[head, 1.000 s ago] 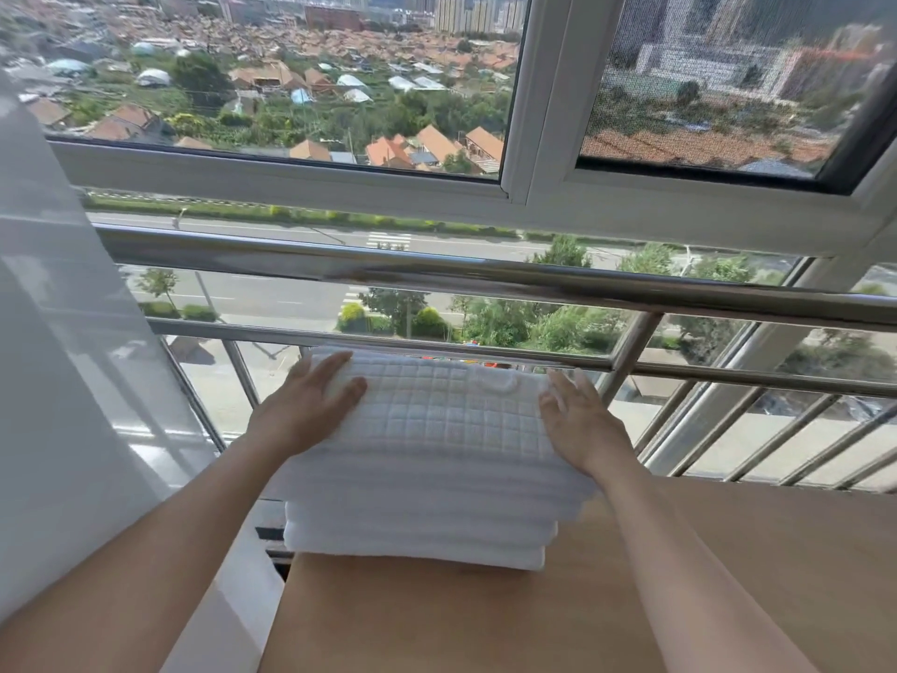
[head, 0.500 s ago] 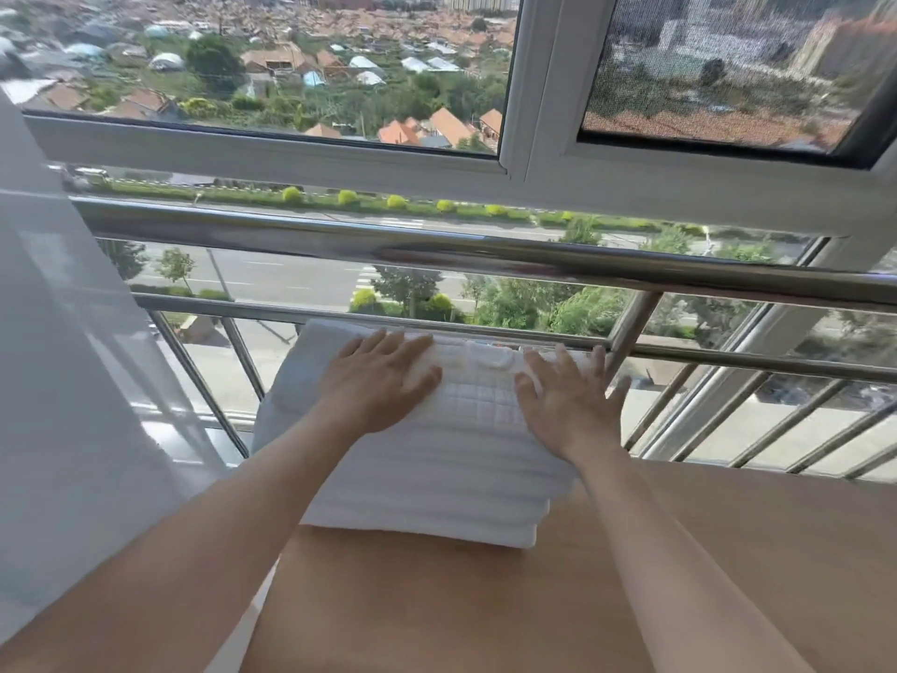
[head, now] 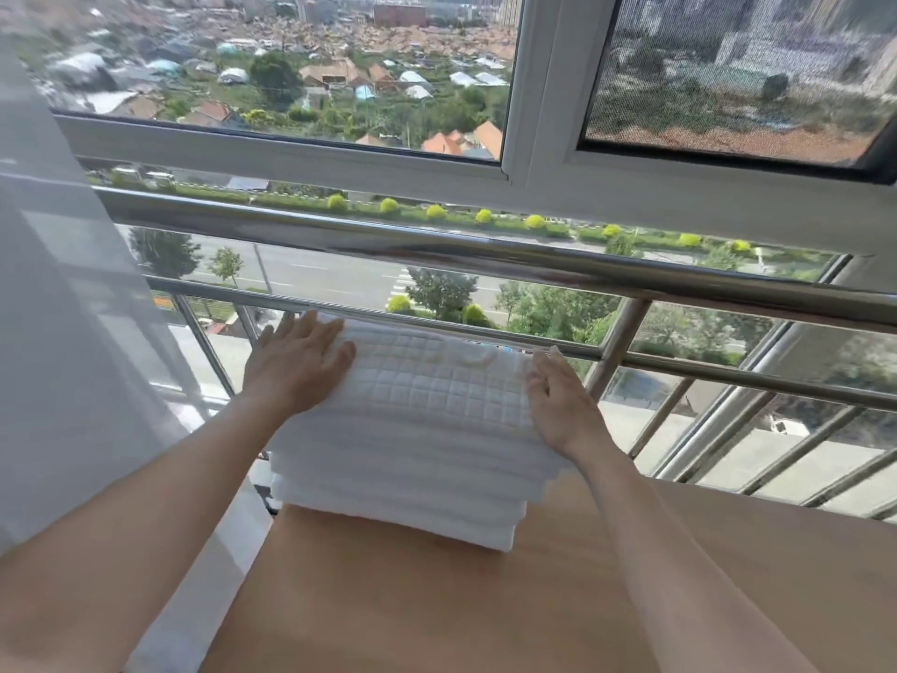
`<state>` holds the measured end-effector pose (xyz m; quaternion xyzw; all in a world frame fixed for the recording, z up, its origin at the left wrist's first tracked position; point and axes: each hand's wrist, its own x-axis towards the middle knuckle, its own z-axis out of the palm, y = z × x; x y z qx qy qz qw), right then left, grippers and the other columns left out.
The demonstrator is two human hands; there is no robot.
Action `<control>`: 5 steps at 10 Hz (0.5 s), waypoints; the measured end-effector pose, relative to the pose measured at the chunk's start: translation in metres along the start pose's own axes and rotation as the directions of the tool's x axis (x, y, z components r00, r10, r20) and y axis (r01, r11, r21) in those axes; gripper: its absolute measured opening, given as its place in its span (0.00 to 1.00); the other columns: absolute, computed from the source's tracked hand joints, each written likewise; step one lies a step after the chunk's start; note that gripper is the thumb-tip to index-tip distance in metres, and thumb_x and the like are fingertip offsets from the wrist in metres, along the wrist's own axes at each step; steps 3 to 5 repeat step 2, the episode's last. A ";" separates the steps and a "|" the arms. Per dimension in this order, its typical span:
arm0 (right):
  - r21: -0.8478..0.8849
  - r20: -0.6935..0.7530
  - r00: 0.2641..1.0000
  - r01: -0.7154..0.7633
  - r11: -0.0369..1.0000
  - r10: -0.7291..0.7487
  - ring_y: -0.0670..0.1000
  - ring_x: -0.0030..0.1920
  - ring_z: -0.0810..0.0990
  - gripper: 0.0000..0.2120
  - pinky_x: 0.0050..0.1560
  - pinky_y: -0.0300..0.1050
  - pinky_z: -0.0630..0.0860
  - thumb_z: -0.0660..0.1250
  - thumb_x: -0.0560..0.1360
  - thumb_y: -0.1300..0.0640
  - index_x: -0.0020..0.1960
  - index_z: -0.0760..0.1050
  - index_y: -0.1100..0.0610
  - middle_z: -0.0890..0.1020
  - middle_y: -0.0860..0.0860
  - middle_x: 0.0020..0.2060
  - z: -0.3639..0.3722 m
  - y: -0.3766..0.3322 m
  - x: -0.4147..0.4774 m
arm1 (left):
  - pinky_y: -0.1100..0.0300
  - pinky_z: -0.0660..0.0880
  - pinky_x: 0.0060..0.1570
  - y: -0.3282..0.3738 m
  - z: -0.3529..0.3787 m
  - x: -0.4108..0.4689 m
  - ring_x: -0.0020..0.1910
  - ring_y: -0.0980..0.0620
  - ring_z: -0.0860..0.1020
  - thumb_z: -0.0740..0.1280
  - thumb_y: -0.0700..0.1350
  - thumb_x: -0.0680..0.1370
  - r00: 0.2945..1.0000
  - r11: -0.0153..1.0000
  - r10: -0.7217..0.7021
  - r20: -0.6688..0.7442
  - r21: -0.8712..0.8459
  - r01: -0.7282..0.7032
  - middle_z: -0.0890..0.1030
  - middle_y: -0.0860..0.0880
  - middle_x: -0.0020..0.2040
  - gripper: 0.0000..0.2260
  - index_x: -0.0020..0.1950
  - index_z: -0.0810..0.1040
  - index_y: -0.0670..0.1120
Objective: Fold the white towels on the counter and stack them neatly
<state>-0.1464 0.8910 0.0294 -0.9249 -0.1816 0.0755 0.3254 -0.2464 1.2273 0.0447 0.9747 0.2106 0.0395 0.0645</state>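
A stack of folded white towels [head: 427,429] with a quilted square pattern on top sits at the far left corner of the wooden counter [head: 534,599]. My left hand [head: 293,364] lies flat with straight fingers on the stack's top left part. Against the stack's right edge my right hand [head: 558,405] rests flat, fingers straight and pointing away from me. Neither hand grips the cloth.
A steel railing [head: 485,255] with a thick top bar and slanted bars runs right behind the stack, in front of the window [head: 543,153]. A sheer white curtain [head: 63,332] hangs at the left. The counter's left edge drops off beside the stack.
Both hands have slid outward on the top towel: the left hand from the middle to the left part, the right hand to the right edge. The stack stays in place.
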 end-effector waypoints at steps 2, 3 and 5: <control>-0.093 -0.123 0.991 0.045 0.995 -0.057 0.58 0.79 0.58 0.20 0.77 0.53 0.57 0.55 0.84 0.47 0.72 0.69 0.54 0.62 0.53 0.79 -0.015 -0.017 -0.018 | 0.50 0.53 0.77 0.021 -0.011 -0.037 0.79 0.51 0.57 0.49 0.65 0.81 0.987 0.987 0.156 -0.042 -0.028 -0.157 0.64 0.54 0.79 0.25 0.76 0.65 0.60; -0.093 -0.123 0.991 0.045 0.995 -0.057 0.58 0.79 0.58 0.20 0.77 0.53 0.57 0.55 0.84 0.47 0.72 0.69 0.54 0.62 0.53 0.79 -0.015 -0.017 -0.018 | 0.50 0.53 0.77 0.021 -0.011 -0.037 0.79 0.51 0.57 0.49 0.65 0.81 0.987 0.987 0.156 -0.042 -0.028 -0.157 0.64 0.54 0.79 0.25 0.76 0.65 0.60; -0.093 -0.123 0.991 0.045 0.995 -0.057 0.58 0.79 0.58 0.20 0.77 0.53 0.57 0.55 0.84 0.47 0.72 0.69 0.54 0.62 0.53 0.79 -0.015 -0.017 -0.018 | 0.50 0.53 0.77 0.021 -0.011 -0.037 0.79 0.51 0.57 0.49 0.65 0.81 0.987 0.987 0.156 -0.042 -0.028 -0.157 0.64 0.54 0.79 0.25 0.76 0.65 0.60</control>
